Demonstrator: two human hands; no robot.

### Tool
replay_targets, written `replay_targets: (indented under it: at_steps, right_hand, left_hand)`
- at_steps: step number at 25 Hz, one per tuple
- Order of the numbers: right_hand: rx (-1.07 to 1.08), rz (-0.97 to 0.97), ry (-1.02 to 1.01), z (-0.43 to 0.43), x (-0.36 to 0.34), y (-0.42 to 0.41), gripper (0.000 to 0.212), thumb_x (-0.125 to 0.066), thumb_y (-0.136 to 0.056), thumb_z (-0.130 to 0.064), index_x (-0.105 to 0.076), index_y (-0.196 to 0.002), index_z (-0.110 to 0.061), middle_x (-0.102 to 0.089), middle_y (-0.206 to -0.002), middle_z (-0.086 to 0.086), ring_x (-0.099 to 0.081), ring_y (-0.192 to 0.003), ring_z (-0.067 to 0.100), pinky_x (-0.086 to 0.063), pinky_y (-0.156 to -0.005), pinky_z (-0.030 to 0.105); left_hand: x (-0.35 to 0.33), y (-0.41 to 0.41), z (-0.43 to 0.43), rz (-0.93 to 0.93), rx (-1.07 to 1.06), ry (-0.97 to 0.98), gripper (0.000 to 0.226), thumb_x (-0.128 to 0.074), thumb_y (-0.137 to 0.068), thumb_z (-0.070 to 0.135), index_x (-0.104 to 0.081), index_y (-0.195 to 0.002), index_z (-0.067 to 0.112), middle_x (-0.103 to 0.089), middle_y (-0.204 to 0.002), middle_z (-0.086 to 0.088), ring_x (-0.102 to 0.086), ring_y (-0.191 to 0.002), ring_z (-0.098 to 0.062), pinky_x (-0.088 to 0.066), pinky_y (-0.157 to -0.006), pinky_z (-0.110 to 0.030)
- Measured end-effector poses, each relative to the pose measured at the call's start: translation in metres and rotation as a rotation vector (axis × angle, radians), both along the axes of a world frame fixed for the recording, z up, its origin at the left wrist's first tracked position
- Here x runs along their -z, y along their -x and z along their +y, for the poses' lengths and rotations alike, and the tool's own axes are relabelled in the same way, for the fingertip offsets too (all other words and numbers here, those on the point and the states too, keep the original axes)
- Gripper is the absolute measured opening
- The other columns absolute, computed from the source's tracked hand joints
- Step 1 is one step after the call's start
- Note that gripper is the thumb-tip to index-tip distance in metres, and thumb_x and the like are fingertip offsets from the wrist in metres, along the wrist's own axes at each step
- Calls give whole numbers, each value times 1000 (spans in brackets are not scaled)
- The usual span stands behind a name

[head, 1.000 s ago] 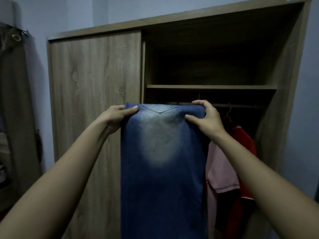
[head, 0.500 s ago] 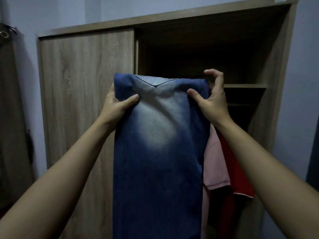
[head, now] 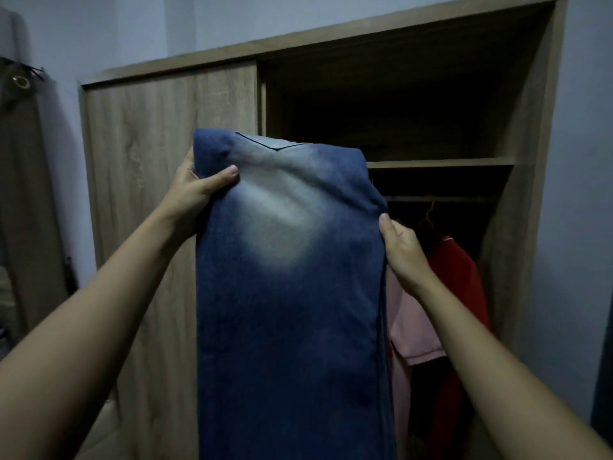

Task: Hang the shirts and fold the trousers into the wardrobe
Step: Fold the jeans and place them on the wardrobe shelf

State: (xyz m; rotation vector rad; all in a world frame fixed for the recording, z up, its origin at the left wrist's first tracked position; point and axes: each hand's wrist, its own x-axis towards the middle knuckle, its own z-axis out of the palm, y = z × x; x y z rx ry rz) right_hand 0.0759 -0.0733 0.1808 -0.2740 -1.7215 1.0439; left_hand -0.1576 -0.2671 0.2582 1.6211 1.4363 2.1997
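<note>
Denim hangs higher than a second ago: the jeans [head: 292,310] are up from rail height, and their top edge now stands about level with the open shelf [head: 441,162] of the wardrobe [head: 331,36]. On the left little differs. The left hand [head: 192,197] holds the upper left corner as before, thumb laid across the front. Its fingers are hidden behind the cloth, so the pinch is plain but how they lie is not. On the right the grip is new. The right hand [head: 403,254], hooked over the top right corner half a second ago, now sits lower on the right edge, thumb pressed to the front and fingers curled round behind. With that corner released, the top edge slopes down to the right. I judge this a re-grip, either to start a fold or to lay the trousers on the shelf; the trousers step is in hand, not done.

The jeans hang in front of the wardrobe, across the edge of its closed door [head: 159,167] and the open bay, not yet inside. They appear doubled into one long panel, dark blue with a pale faded patch near the top and a pocket seam at the upper edge. The lower end runs out of view. Behind their right edge a pink shirt [head: 414,330] and a red shirt [head: 464,277] hang from the rail [head: 464,198].
</note>
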Motion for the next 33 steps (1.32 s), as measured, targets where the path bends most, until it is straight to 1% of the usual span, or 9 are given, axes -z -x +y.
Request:
replay_targets:
  at_steps: [5, 8, 13, 17, 21, 24, 26, 30, 33]
  right_hand:
    - [-174, 30, -13, -9, 1, 3, 18, -55, -91, -24, -55, -108, -20, -63, -104, -7, -61, -88, -4, -46, -75, 9]
    - [-259, -63, 118, -14, 7, 11, 62, -82, -66, -30, -58, -118, -7, -66, -114, 3, -64, -98, 9, -50, -83, 17]
    - [-468, 11, 370, -19, 10, 12, 23, -60, -83, -15, -69, -103, -9, -73, -95, 2, -67, -91, 18, -56, -75, 23]
    - [-688, -72, 383, -25, 9, 7, 19, -62, -69, -8, -78, -73, -17, -74, -78, -1, -70, -72, 13, -55, -63, 22]
    - [-701, -50, 390, -29, 1, 15, 18, -61, -73, -14, -77, -83, -14, -74, -85, 2, -70, -79, 15, -55, -69, 24]
    - [-728, 85, 449, -32, -3, 23, 25, -55, -80, -20, -71, -97, -9, -72, -95, 7, -68, -89, 20, -56, -74, 28]
    - [-740, 110, 441, -31, -10, 22, 30, -54, -83, -21, -66, -107, -6, -71, -99, 8, -66, -95, 23, -55, -78, 31]
    - [-602, 34, 392, -29, -30, 20, 32, -53, -90, -20, -60, -116, -4, -67, -105, 10, -64, -101, 27, -51, -83, 37]
    - [-561, 52, 499, -30, -46, 20, 25, -49, -94, -21, -61, -109, -6, -71, -92, 8, -69, -85, 22, -57, -70, 31]
  left_hand:
    - [2, -4, -2, -36, 24, -41, 55, -66, -85, 14, -43, -134, 0, -64, -112, -9, -67, -100, -20, -54, -74, -25]
    - [-2, -15, -2, -19, 42, -36, 53, -65, -86, 13, -44, -134, 5, -64, -116, -9, -67, -100, -19, -54, -74, -23]
    - [-5, -14, -9, -39, 59, 44, 50, -64, -84, 19, -48, -131, 11, -70, -102, 1, -69, -94, -14, -54, -71, -23]
    - [8, -6, -8, -79, 82, 90, 52, -71, -74, 32, -56, -121, 15, -73, -93, 4, -70, -89, -13, -54, -68, -22]
    - [10, 0, -12, -92, 82, 130, 60, -74, -72, 35, -52, -125, 17, -71, -100, 3, -70, -91, -13, -51, -76, -28]
    - [5, 11, -28, 8, 140, 451, 90, -88, -46, 40, -49, -123, 14, -64, -112, -2, -66, -97, -19, -50, -82, -33]
    - [8, 19, -37, 46, 167, 628, 95, -87, -43, 23, -46, -129, 15, -61, -123, -8, -65, -105, -25, -52, -84, -36]
    - [14, 27, -28, -12, 175, 473, 81, -76, -63, 14, -41, -136, 19, -61, -125, -7, -64, -107, -24, -55, -77, -31]
    - [27, 29, -17, -340, 370, 246, 50, -70, -77, 33, -57, -123, 17, -71, -102, -5, -70, -85, -15, -57, -67, -26]
